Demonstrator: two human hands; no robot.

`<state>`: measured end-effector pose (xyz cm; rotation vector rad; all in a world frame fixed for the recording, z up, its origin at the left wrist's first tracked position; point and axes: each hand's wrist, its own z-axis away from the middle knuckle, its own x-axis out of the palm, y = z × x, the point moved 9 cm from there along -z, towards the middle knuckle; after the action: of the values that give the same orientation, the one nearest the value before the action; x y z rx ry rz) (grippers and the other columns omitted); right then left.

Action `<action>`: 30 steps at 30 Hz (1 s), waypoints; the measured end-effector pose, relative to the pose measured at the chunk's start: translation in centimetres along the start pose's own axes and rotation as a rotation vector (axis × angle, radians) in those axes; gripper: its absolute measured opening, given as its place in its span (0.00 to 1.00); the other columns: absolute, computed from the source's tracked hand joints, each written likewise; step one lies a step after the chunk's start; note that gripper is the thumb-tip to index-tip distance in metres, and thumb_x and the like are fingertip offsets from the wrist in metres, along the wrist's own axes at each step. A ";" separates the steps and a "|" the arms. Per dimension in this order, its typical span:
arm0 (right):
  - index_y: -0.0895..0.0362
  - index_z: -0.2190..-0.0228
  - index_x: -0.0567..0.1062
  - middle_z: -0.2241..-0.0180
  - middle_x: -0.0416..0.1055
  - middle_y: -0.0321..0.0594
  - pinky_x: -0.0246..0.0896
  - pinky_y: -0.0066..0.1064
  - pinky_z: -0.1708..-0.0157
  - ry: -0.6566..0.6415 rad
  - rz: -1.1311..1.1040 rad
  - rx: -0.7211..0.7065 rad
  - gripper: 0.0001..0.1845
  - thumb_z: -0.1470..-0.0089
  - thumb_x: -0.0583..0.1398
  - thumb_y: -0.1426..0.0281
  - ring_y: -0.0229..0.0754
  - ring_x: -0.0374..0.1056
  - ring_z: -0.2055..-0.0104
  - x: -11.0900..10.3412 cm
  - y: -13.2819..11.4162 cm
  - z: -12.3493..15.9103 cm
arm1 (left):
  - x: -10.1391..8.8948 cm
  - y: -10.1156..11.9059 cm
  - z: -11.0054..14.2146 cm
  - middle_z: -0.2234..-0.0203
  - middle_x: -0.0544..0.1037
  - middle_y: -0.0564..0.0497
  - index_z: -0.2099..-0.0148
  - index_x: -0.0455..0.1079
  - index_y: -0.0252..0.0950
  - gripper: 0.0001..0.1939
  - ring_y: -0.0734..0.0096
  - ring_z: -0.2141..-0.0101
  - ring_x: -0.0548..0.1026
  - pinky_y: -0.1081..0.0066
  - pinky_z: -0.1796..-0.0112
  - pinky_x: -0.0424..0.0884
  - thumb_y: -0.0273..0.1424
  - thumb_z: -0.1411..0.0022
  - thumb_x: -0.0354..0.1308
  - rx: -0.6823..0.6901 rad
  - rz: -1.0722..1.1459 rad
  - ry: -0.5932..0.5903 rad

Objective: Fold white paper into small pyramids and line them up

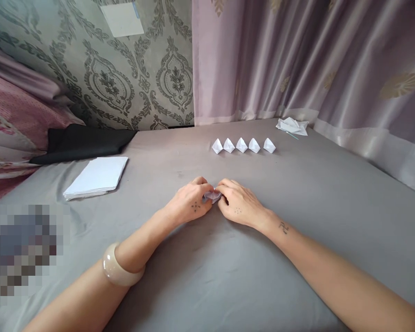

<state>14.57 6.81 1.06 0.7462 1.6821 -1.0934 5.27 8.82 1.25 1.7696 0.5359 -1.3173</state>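
My left hand [188,203] and my right hand [237,203] meet at the middle of a grey sheet [297,221]. Between their curled fingers sits a small piece of folded white paper [212,196], pinched from both sides and mostly hidden. Beyond the hands, several finished folded white paper shapes [242,145] stand in a row. A pale bangle [119,272] circles my left forearm.
A stack of white paper sheets [97,177] lies to the left, with a black cloth [86,143] behind it. Crumpled white paper [292,126] rests at the far right by the mauve curtain [314,60]. Patterned wallpaper [124,78] backs the left side.
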 end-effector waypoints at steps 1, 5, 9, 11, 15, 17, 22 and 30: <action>0.56 0.61 0.73 0.58 0.69 0.41 0.56 0.30 0.65 -0.003 0.012 -0.005 0.14 0.45 0.51 0.77 0.41 0.65 0.56 0.0 -0.1 0.1 | 0.0 0.1 0.0 0.58 0.73 0.48 0.56 0.74 0.41 0.13 0.71 0.71 0.74 0.70 0.67 0.70 0.30 0.41 0.51 -0.002 -0.020 0.007; 0.56 0.61 0.73 0.58 0.69 0.43 0.55 0.31 0.67 -0.014 0.058 -0.027 0.14 0.45 0.51 0.76 0.42 0.64 0.56 -0.1 -0.6 0.3 | 0.2 0.5 0.1 0.56 0.72 0.47 0.57 0.74 0.40 0.14 0.68 0.67 0.75 0.72 0.70 0.69 0.30 0.37 0.48 -0.007 -0.128 0.021; 0.56 0.63 0.74 0.58 0.70 0.42 0.54 0.31 0.68 -0.020 0.035 0.001 0.13 0.45 0.51 0.76 0.43 0.65 0.56 -0.1 -0.5 0.1 | 0.1 0.8 0.1 0.55 0.71 0.45 0.59 0.74 0.39 0.14 0.64 0.60 0.74 0.72 0.70 0.68 0.29 0.36 0.46 -0.020 -0.171 0.042; 0.56 0.66 0.74 0.59 0.70 0.41 0.54 0.32 0.67 -0.010 -0.009 0.032 0.11 0.45 0.52 0.74 0.43 0.66 0.56 -0.2 -0.3 -0.1 | 0.0 0.3 -0.1 0.58 0.73 0.46 0.61 0.74 0.38 0.13 0.65 0.63 0.74 0.70 0.68 0.68 0.29 0.37 0.47 -0.067 -0.115 0.052; 0.56 0.73 0.73 0.62 0.72 0.40 0.54 0.32 0.68 -0.011 -0.050 0.100 0.12 0.43 0.52 0.70 0.41 0.68 0.62 -0.5 0.1 -0.7 | 0.0 -0.7 -0.4 0.63 0.75 0.47 0.66 0.74 0.37 0.11 0.68 0.68 0.73 0.69 0.68 0.69 0.31 0.39 0.50 -0.130 0.027 0.080; 0.56 0.76 0.72 0.63 0.72 0.41 0.53 0.32 0.70 -0.045 -0.023 0.141 0.12 0.44 0.52 0.70 0.40 0.68 0.66 -0.6 0.3 -1.2 | 0.0 -1.0 -0.5 0.64 0.76 0.47 0.66 0.74 0.37 0.11 0.68 0.68 0.73 0.69 0.67 0.69 0.31 0.39 0.50 -0.131 0.053 0.097; 0.56 0.76 0.73 0.61 0.71 0.46 0.55 0.33 0.67 -0.107 0.091 0.101 0.07 0.48 0.57 0.71 0.48 0.66 0.57 -1.1 -0.9 -2.8 | 0.2 -1.0 -0.3 0.65 0.76 0.47 0.64 0.74 0.37 0.10 0.65 0.66 0.74 0.67 0.63 0.70 0.29 0.40 0.51 -0.098 0.094 0.124; 0.57 0.75 0.73 0.61 0.72 0.47 0.54 0.32 0.71 -0.188 0.108 0.147 0.07 0.52 0.56 0.77 0.48 0.68 0.58 -0.2 -1.1 -4.0 | -0.3 -0.9 0.3 0.67 0.77 0.49 0.51 0.69 0.38 0.18 0.64 0.65 0.75 0.68 0.64 0.71 0.26 0.44 0.51 -0.078 0.169 0.153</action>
<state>12.22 10.00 2.17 0.7921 1.3998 -1.1823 4.27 9.13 1.19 1.8179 0.5024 -1.0374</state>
